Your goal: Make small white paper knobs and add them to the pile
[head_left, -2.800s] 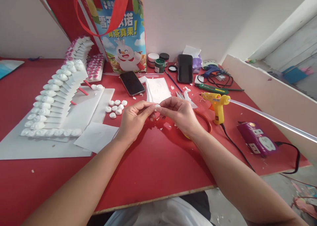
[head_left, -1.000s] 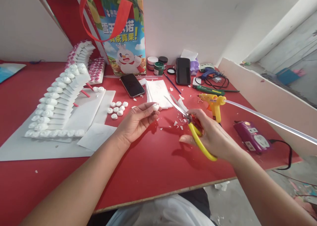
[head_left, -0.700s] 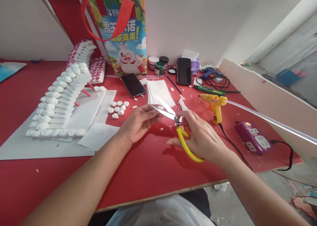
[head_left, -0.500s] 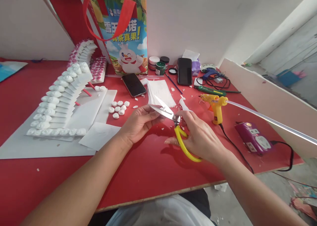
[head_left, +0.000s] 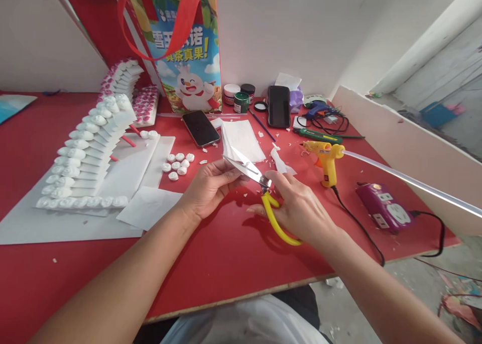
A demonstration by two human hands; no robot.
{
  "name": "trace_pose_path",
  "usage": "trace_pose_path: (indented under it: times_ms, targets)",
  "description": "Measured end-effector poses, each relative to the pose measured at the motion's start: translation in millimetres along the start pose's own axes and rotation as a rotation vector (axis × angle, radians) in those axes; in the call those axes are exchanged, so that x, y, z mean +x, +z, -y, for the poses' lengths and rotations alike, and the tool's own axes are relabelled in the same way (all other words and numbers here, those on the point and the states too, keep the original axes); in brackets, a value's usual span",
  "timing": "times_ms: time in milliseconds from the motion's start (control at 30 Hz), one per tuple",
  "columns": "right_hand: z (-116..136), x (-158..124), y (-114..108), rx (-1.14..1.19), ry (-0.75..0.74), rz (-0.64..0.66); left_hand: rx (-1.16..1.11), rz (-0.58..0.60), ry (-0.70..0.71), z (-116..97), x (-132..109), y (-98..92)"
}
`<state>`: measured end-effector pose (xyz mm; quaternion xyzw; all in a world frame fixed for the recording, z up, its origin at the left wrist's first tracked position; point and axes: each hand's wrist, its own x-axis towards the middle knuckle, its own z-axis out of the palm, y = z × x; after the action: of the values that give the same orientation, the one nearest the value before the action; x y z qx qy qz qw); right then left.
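Yellow-handled scissors are in my right hand, with the thumb near the pivot and the blades parted, pointing up and left. My left hand is closed in a pinch right beside the blades; the blades and fingers hide what it holds, though a small white bit shows between the blades. Beyond the blade tips lies a stack of white paper sheets. Several small white paper rolls sit on the red table to the left of my left hand.
On the left stands a curved white paper structure on white boards. A yellow glue gun and a purple power box trail cables on the right. Behind are phones, paint jars, a green-handled tool and a printed bag.
The whole view has shifted slightly, with things appearing a little further left. Both hands and the scissors keep nearly the same pose.
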<state>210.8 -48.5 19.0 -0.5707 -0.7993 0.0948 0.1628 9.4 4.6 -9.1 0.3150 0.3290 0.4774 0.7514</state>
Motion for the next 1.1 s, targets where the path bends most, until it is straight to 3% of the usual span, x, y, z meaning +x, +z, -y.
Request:
trace_pose_path:
  times_ms: [200, 367, 467, 600, 733, 933, 1100]
  targets:
    - [1.3, -5.7, 1.9, 0.148, 0.076, -0.040, 0.019, -0.001, -0.019, -0.9, -0.3, 0.7]
    - [-3.2, -10.2, 1.5, 0.430, 0.300, -0.097, 0.000, 0.036, -0.041, -4.3, -0.8, -1.6]
    - [-10.7, -8.8, -1.8, 0.487, 0.372, -0.165, -0.039, 0.077, -0.037, -5.4, -0.9, -3.7]
    - [-19.5, -7.4, -6.6, 0.477, 0.395, -0.183, -0.081, 0.121, -0.013, -5.0, 0.1, -4.7]
    - [-22.5, -8.4, -9.2, 0.456, 0.421, -0.197, -0.078, 0.085, 0.046, -4.4, 1.1, -4.8]
    - [-22.5, -5.1, -14.5, 0.196, 0.495, -0.192, 0.018, 0.078, 0.142, -5.6, 1.6, -5.6]
    - [-23.7, -2.3, -14.7, 0.065, 0.526, -0.094, 0.146, 0.032, 0.250, -4.3, 1.6, -6.2]
